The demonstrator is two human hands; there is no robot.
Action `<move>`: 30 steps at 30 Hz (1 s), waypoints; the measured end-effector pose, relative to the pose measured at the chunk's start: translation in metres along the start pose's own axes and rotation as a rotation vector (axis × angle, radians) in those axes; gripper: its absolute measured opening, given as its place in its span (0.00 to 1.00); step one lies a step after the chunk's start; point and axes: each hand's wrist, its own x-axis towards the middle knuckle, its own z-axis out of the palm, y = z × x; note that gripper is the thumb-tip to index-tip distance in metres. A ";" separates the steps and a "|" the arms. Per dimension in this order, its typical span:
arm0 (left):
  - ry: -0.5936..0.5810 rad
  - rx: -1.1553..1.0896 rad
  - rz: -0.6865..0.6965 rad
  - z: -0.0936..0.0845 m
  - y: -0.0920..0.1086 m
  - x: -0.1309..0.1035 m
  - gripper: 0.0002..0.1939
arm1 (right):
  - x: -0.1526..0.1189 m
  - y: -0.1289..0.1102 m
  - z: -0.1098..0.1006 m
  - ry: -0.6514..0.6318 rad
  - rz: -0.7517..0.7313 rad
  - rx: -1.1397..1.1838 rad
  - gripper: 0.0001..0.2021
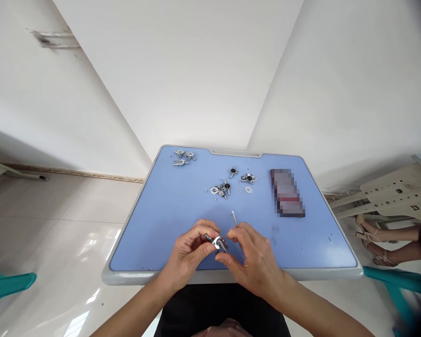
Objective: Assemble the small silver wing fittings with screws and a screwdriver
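Near the front edge of the table, my left hand (192, 245) is closed around a small silver metal valve (218, 242), pinched between thumb and fingers. It has a flat plate and short pipe-like stubs. My right hand (250, 248) is closed beside it, with its thumb and fingertips close to the valve. A thin pale rod (234, 217) sticks out past the right fingers; its other end is hidden. Farther back lie loose metal valve parts (226, 186) with black round centres, an oval plate with holes (248, 189), and several tiny pieces.
More silver fittings (181, 162) lie at the back left of the blue table (154, 224). A pixelated dark rectangular object (287, 193) lies on the right. Teal stools (396, 281) stand on both sides; another person's feet (375, 234) show at the right. A white wall stands behind.
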 end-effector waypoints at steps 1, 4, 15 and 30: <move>-0.026 0.019 0.024 0.000 0.000 0.000 0.05 | -0.001 0.001 -0.002 -0.015 -0.020 0.006 0.11; -0.082 0.065 0.068 0.001 0.001 -0.002 0.05 | -0.001 0.001 -0.005 -0.030 -0.071 0.017 0.08; 0.062 0.384 0.363 0.006 -0.006 -0.005 0.15 | -0.001 0.008 0.009 -0.007 0.045 0.333 0.06; 0.057 1.111 0.243 -0.013 0.000 0.020 0.10 | 0.013 0.028 0.006 -0.415 0.111 0.018 0.29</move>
